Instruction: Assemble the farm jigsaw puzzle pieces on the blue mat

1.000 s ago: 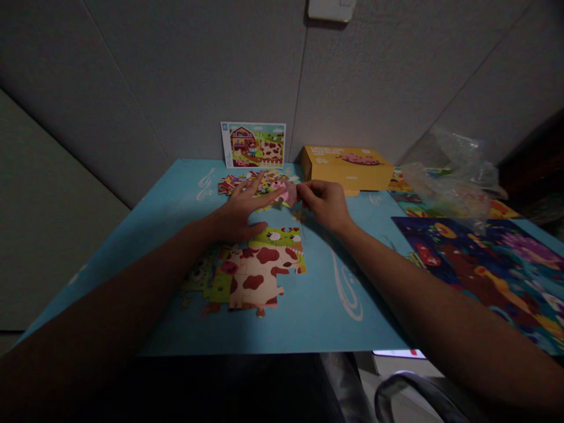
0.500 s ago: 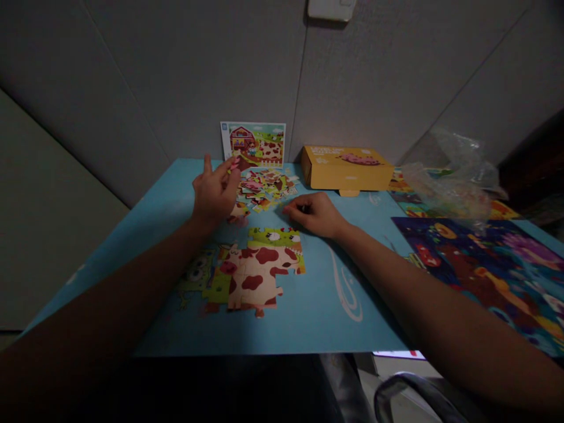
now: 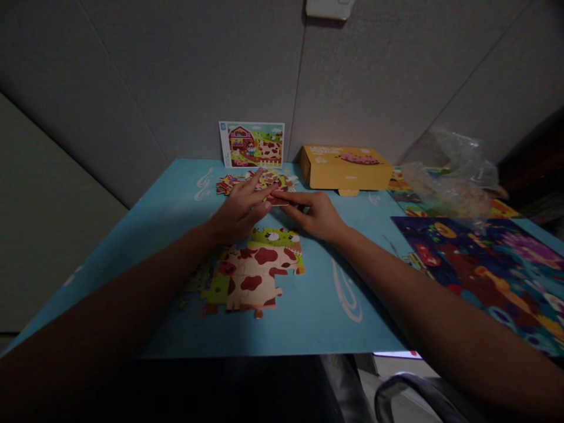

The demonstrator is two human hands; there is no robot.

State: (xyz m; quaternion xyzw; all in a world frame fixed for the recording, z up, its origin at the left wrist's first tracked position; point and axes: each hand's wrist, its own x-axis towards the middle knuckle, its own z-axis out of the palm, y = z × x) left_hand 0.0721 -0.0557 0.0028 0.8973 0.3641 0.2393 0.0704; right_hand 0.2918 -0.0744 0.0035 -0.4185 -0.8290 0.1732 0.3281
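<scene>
My left hand (image 3: 241, 208) reaches over the near side of a heap of loose puzzle pieces (image 3: 227, 184), its fingers apart. Close to its fingertips, my right hand (image 3: 316, 216) pinches a brownish puzzle piece (image 3: 278, 201) between thumb and forefinger. Below both hands lies a partly joined puzzle (image 3: 264, 273) of a brown-spotted cow, with green grass and sheep along its top. My left wrist and forearm hide some of its left side. Behind the heap, a picture card (image 3: 255, 144) of a barn and cow leans upright on the wall.
A yellow box (image 3: 348, 170) stands at the back right of the blue table (image 3: 308, 329). Right of it, crumpled clear plastic (image 3: 458, 176) rests on a colourful picture. A dark blue picture sheet (image 3: 484, 270) covers the right side.
My left hand has moved right and nearer to me, onto the heap beside my right hand. The pink piece it held is no longer seen there. A brownish piece now shows at my right fingertips.
</scene>
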